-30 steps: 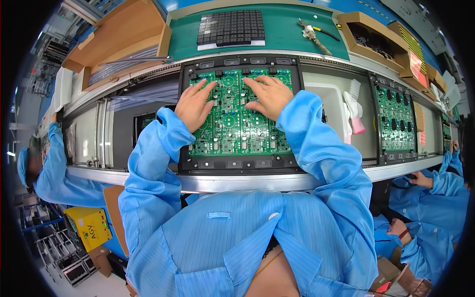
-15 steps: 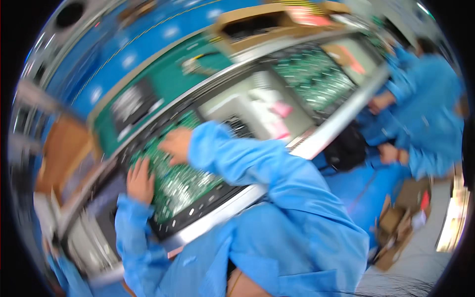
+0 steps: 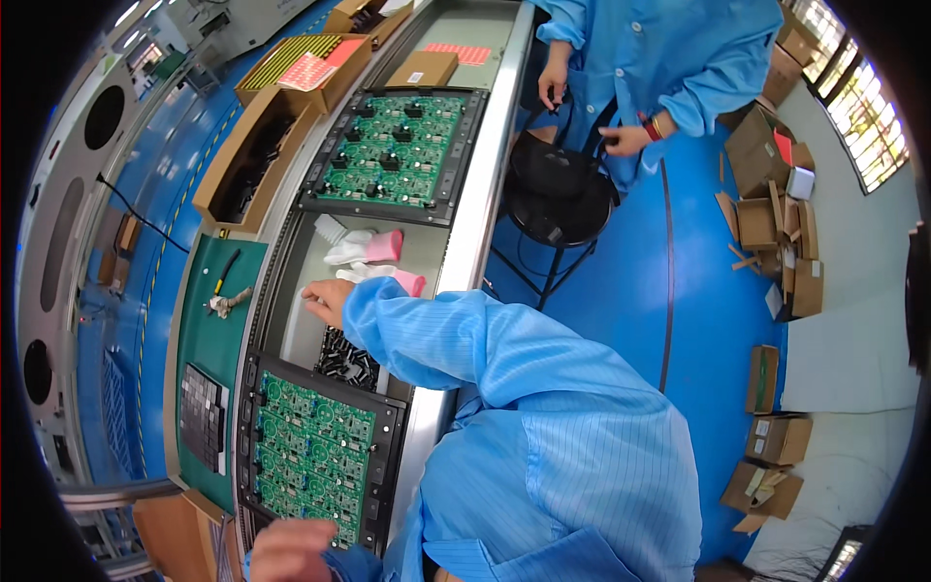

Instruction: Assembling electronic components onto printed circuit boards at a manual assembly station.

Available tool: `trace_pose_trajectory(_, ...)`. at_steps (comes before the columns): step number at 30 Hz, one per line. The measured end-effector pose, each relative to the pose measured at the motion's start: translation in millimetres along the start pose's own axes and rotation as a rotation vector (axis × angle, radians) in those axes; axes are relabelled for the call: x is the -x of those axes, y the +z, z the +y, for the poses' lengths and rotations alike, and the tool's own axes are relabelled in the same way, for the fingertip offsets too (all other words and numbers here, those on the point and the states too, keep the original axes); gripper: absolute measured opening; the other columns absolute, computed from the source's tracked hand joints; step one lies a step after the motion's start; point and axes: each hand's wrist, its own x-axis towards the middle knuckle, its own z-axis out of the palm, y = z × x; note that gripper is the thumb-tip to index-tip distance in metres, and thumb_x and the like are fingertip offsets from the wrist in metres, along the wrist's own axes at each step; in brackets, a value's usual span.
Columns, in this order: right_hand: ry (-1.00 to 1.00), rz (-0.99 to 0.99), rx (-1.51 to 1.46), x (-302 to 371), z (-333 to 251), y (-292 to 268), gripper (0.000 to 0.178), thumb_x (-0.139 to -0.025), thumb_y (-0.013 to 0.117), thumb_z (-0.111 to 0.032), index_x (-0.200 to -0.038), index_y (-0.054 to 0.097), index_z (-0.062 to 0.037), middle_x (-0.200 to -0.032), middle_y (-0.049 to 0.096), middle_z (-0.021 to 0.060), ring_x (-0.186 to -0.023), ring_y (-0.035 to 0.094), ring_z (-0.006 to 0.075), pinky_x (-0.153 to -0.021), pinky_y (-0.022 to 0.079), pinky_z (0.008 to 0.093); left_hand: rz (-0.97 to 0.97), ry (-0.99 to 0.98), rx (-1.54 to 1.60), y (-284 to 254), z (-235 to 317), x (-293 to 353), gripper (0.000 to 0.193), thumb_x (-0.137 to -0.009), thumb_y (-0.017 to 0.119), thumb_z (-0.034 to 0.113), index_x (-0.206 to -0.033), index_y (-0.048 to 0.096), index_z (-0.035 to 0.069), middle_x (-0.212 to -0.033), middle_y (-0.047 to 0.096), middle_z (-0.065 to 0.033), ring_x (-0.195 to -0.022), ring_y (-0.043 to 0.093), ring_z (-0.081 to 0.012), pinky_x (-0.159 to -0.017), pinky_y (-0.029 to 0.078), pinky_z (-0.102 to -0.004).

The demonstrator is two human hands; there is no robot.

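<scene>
My right hand [image 3: 328, 300] hovers over the grey line beside white gloves with pink cuffs [image 3: 373, 247]. Its fingers are loosely bent, tips slightly apart, and I see nothing in them. Partly under that forearm lies a heap of small black parts [image 3: 347, 364]. Closer to me, a green circuit board panel [image 3: 312, 446] filled with small components sits in a black frame [image 3: 388, 456]. My left hand [image 3: 291, 551] is at the panel's near end, smeared by motion; its fingers cannot be made out.
Another framed board panel [image 3: 398, 150] lies farther along the line. A green mat [image 3: 208, 325] with a black tray [image 3: 202, 417] runs along the left. Cardboard boxes [image 3: 254, 155] stand beyond it. At the right are a co-worker [image 3: 659, 58], a black stool [image 3: 558, 204] and boxes on the floor.
My view has turned toward the right. My right hand has left the near board and moved toward the gloves. My left hand has shifted to the board's near end.
</scene>
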Motion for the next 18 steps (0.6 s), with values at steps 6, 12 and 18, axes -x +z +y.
trace_pose_trajectory(6,-0.067,0.026,0.09,-7,8,12,0.017,-0.076,0.055,-0.009,-0.093,0.056,-0.0065,-0.088,0.061,0.0092,-0.077,0.059,0.0257,-0.069,0.048,0.0329,-0.235,0.118,0.67,18,11,-46,0.021,-0.088,0.052,0.026,-0.104,0.055,0.013,-0.101,0.052,-0.0101,-0.083,0.052,-0.0246,-0.073,0.044,-0.0404)
trace_pose_trajectory(12,-0.137,-0.03,0.035,-8,-11,26,0.022,-0.075,0.055,-0.008,-0.097,0.053,-0.0088,-0.091,0.058,0.0086,-0.078,0.058,0.0277,-0.07,0.047,0.0357,-0.286,0.117,0.766,35,14,-80,0.012,-0.089,0.051,0.025,-0.093,0.053,0.014,-0.093,0.051,-0.0062,-0.08,0.05,-0.0219,-0.073,0.043,-0.0391)
trace_pose_trajectory(18,-0.221,-0.06,0.044,-4,-17,26,0.024,-0.074,0.056,-0.008,-0.097,0.053,-0.0085,-0.091,0.057,0.0081,-0.079,0.057,0.0284,-0.068,0.047,0.0364,-0.38,0.06,0.858,35,14,-101,0.011,-0.089,0.05,0.024,-0.082,0.052,0.015,-0.085,0.051,-0.0022,-0.076,0.048,-0.0193,-0.073,0.042,-0.0378)
